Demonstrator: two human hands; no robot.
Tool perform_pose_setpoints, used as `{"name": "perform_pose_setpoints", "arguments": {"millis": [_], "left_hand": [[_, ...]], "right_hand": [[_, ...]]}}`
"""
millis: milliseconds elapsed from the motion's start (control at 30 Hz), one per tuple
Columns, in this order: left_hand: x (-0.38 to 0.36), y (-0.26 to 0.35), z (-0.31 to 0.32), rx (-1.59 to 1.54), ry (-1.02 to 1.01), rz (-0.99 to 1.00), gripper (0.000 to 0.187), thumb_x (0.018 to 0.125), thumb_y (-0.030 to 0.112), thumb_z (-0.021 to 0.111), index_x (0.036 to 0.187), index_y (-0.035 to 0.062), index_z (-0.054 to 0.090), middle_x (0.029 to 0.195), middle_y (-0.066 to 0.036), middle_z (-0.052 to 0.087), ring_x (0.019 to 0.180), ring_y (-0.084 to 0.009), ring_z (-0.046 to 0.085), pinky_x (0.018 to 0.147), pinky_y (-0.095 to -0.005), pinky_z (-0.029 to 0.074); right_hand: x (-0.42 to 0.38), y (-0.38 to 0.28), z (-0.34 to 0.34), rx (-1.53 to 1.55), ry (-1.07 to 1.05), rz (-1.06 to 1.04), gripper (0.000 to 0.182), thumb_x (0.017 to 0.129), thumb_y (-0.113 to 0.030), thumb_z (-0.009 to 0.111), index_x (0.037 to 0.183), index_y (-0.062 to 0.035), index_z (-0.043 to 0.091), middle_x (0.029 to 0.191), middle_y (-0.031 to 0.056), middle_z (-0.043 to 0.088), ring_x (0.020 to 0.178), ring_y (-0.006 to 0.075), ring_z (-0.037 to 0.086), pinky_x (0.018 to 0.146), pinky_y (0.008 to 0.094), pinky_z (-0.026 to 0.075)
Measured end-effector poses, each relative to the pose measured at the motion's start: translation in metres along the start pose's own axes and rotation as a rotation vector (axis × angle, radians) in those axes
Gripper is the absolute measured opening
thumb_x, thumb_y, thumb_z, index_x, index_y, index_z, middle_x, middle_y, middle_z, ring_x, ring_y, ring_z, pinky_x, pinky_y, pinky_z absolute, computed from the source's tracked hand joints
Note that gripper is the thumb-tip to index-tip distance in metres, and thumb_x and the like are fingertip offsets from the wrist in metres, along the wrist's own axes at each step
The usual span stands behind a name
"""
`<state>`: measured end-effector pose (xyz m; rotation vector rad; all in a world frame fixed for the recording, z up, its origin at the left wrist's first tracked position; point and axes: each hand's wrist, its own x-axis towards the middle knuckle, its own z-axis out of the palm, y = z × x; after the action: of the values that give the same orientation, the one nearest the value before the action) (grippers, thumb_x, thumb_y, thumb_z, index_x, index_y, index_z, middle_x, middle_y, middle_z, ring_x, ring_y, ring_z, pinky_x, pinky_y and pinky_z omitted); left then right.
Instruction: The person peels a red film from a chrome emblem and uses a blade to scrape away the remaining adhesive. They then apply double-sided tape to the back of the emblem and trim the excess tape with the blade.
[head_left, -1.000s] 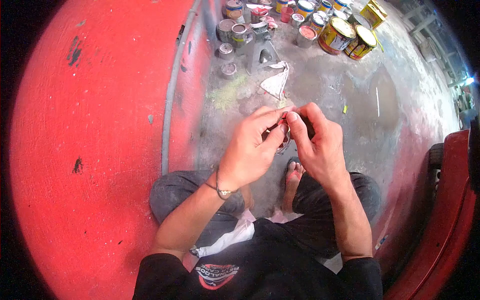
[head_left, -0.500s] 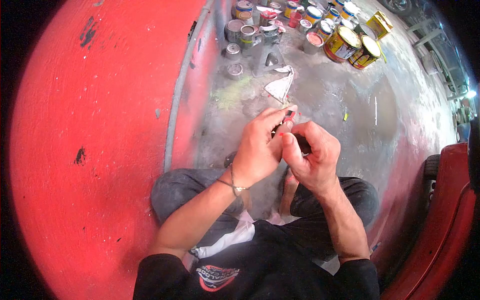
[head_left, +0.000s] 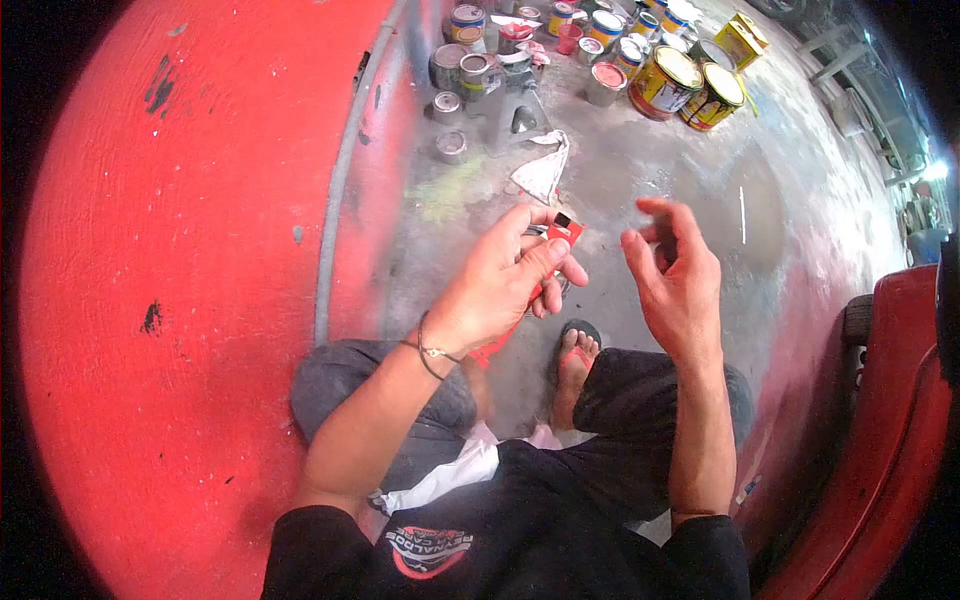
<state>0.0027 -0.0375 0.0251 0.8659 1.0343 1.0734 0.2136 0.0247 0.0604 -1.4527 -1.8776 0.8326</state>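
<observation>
My red piece (head_left: 573,233), black near its upper end, sits tilted under the thumb of my left hand (head_left: 510,268). My fingers partly hide it.

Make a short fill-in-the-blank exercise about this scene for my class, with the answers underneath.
The red item is gripped by the ____ hand.
The triangular cloth on the floor is mostly ____ in colour.
A dark bracelet circles the left ____.
The shirt is ____.
Answers: left; white; wrist; black.
</observation>
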Motion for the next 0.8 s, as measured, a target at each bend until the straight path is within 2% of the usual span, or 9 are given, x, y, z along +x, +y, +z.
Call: {"name": "perform_pose_setpoints", "arguments": {"millis": [67, 167, 333, 433, 500, 600, 700, 733, 800], "left_hand": [[0.001, 0.0, 0.0, 0.029, -0.07, -0.006, 0.044, 0.113, 0.027, 0.06, 0.149, 0.0056, 0.048, 0.107, -0.012, 0.077, 0.075, -0.0106, 0.067, 0.064, -0.0255, 0.053], [-0.002, 0.006, 0.007, 0.057, -0.154, 0.013, 0.045, 0.112, 0.013, 0.057, 0.153, 0.0026, 0.041, 0.107, -0.013, 0.076, 0.076, -0.0124, 0.069, 0.067, -0.0274, 0.054], [-0.018, 0.017, 0.024, 0.012, -0.273, 0.0, 0.048, 0.111, 0.008, 0.054, 0.157, 0.0044, 0.041, 0.11, -0.012, 0.075, 0.081, -0.0128, 0.07, 0.071, -0.0271, 0.056], [-0.02, 0.031, 0.054, 0.192, -0.413, 0.067, 0.05, 0.111, 0.007, 0.054, 0.159, 0.0044, 0.04, 0.109, -0.01, 0.074, 0.084, -0.0134, 0.072, 0.074, -0.0269, 0.057], [-0.012, 0.038, 0.075, 0.295, -0.519, 0.091, 0.054, 0.11, 0.006, 0.055, 0.161, 0.003, 0.037, 0.106, -0.009, 0.076, 0.089, -0.0137, 0.073, 0.074, -0.0262, 0.057], [-0.01, 0.051, 0.118, 0.408, -0.755, 0.033, 0.059, 0.107, 0.008, 0.061, 0.161, 0.0009, 0.038, 0.103, -0.01, 0.077, 0.092, -0.0154, 0.074, 0.079, -0.0288, 0.058], [0.005, 0.015, 0.167, 0.412, -0.817, 0.36, 0.068, 0.103, 0.01, 0.068, 0.162, 0.0006, 0.037, 0.102, -0.012, 0.079, 0.094, -0.0196, 0.075, 0.085, -0.0329, 0.058], [-0.011, 0.023, 0.184, 0.383, -0.681, 0.581, 0.057, 0.1, 0.012, 0.074, 0.152, 0.0007, 0.053, 0.103, -0.012, 0.079, 0.096, -0.024, 0.074, 0.091, -0.036, 0.057], [-0.025, 0.041, 0.197, 0.538, -0.409, 1.085, 0.044, 0.099, 0.011, 0.074, 0.14, 0.001, 0.063, 0.102, -0.012, 0.079, 0.099, -0.0249, 0.074, 0.089, -0.0361, 0.058]], "right_hand": [[-0.003, 0.0, -0.006, 0.087, -0.106, 0.067, 0.026, 0.097, -0.006, 0.067, 0.122, -0.0022, 0.07, 0.097, 0.01, 0.076, 0.082, 0.0113, 0.065, 0.076, 0.0312, 0.055], [-0.006, 0.0, -0.01, 0.213, -0.176, -0.021, 0.023, 0.1, -0.008, 0.066, 0.121, -0.0005, 0.071, 0.101, 0.0115, 0.078, 0.088, 0.0124, 0.067, 0.08, 0.0312, 0.056], [-0.029, -0.002, -0.025, 0.352, -0.375, -0.04, 0.03, 0.106, -0.022, 0.071, 0.124, 0.0012, 0.072, 0.093, 0.0076, 0.077, 0.082, 0.0111, 0.067, 0.074, 0.0304, 0.057], [-0.061, -0.027, -0.058, 0.378, -0.3, 0.067, 0.024, 0.107, -0.02, 0.071, 0.118, 0.0018, 0.072, 0.092, 0.0032, 0.073, 0.084, 0.0088, 0.065, 0.076, 0.0288, 0.054], [-0.086, 0.001, -0.061, 0.481, -0.183, -0.043, 0.023, 0.109, -0.022, 0.069, 0.117, -0.0007, 0.071, 0.085, 0.0007, 0.07, 0.079, 0.0063, 0.062, 0.071, 0.0279, 0.051], [-0.14, -0.004, -0.098, 0.328, 0.076, 0.026, 0.024, 0.108, -0.025, 0.07, 0.112, -0.0009, 0.072, 0.085, 0.0004, 0.071, 0.082, 0.0054, 0.061, 0.072, 0.0269, 0.05], [-0.181, 0.002, -0.134, 0.188, 0.265, 0.123, 0.027, 0.107, -0.028, 0.071, 0.107, -0.0008, 0.074, 0.084, -0.0005, 0.07, 0.08, 0.0058, 0.059, 0.072, 0.0275, 0.049], [-0.189, 0.005, -0.144, 0.142, 0.354, 0.102, 0.028, 0.106, -0.029, 0.071, 0.104, -0.0005, 0.074, 0.082, -0.0007, 0.068, 0.078, 0.0065, 0.058, 0.07, 0.0285, 0.049], [-0.197, 0.02, -0.158, 0.159, 0.532, 0.077, 0.031, 0.105, -0.031, 0.071, 0.101, -0.0006, 0.074, 0.08, -0.0019, 0.066, 0.074, 0.0069, 0.056, 0.068, 0.0291, 0.047]]}}
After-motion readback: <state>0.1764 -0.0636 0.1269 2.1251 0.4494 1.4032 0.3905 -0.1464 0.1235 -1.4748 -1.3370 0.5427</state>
